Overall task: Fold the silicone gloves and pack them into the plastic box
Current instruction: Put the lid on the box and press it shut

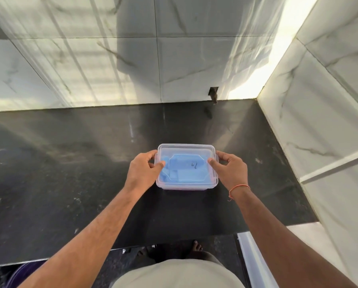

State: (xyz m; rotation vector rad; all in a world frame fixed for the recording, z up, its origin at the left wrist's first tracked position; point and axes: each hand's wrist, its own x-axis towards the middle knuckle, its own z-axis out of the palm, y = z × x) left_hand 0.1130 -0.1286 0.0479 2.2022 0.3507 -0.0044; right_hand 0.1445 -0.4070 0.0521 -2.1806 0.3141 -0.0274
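Now my 2 hands, left (145, 171) and right (232, 171), pinch the plastic box (186, 185) lid's short ends, its long axis running between them, blue gloves (169, 172) inside.

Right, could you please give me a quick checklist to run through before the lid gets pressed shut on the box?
1. Blue gloves inside the plastic box: ok.
2. Lid sitting over the box: ok.
3. Glove material trapped at the rim: cannot tell.
4. Left hand on the left end, thumb on the lid: ok.
5. Right hand on the right end, thumb on the lid: ok.
6. Latches snapped: cannot tell.
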